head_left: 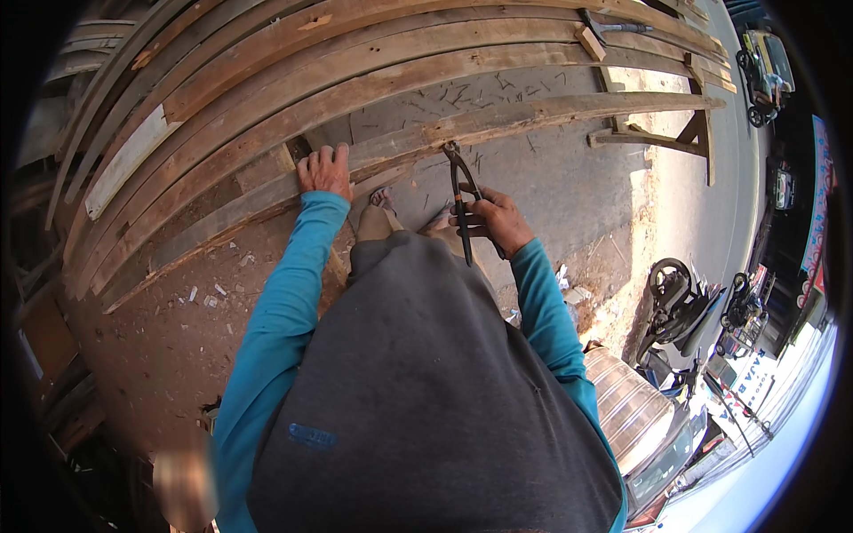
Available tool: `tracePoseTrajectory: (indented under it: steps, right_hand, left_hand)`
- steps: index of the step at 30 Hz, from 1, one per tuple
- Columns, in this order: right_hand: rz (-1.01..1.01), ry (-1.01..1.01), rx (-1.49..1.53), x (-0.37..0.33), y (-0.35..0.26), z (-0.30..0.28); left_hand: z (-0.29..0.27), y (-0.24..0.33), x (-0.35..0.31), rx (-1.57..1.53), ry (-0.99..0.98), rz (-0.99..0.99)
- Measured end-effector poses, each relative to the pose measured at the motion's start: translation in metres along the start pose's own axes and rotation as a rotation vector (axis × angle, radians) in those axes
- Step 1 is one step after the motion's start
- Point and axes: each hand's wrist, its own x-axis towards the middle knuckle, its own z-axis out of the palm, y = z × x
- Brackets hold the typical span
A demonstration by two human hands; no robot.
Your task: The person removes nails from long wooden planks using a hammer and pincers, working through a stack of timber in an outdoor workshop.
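Observation:
A long wooden beam (533, 115) lies crosswise in front of me, nearest of several. My left hand (326, 171) grips it from above, with the fingers curled over its top. Left of the middle, that arm in a blue sleeve reaches forward. In my right hand (498, 219) is a pair of pincers (462, 233) with dark handles, the fingers wrapped round them. Its jaws point away from me and meet the near side of the beam. Whether they grip a nail there is too small to tell.
More long beams (382, 75) lie side by side beyond. A hammer (615, 27) and a small wood block (590, 43) rest on them at the far right. A wooden trestle (702, 142) stands under their right end. Nails or splinters litter the ground. Parked motorcycles (680, 302) stand right, by a road.

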Motion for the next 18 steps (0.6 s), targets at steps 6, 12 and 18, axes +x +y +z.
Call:
tracePoseTrajectory:
  steps: [6,12,18]
  right_hand:
    - [0.173,-0.049,0.397,0.012,0.021,0.036]
    - [-0.219,0.310,0.174,0.060,0.077,0.101]
    - [-0.146,0.267,0.070,0.017,0.066,0.062]
  left_hand:
    - [-0.006,0.001,0.005,0.003,-0.061,-0.010]
    - [-0.025,-0.001,0.025,0.007,-0.338,-0.070]
    - [-0.021,-0.001,0.027,-0.007,-0.306,-0.038]
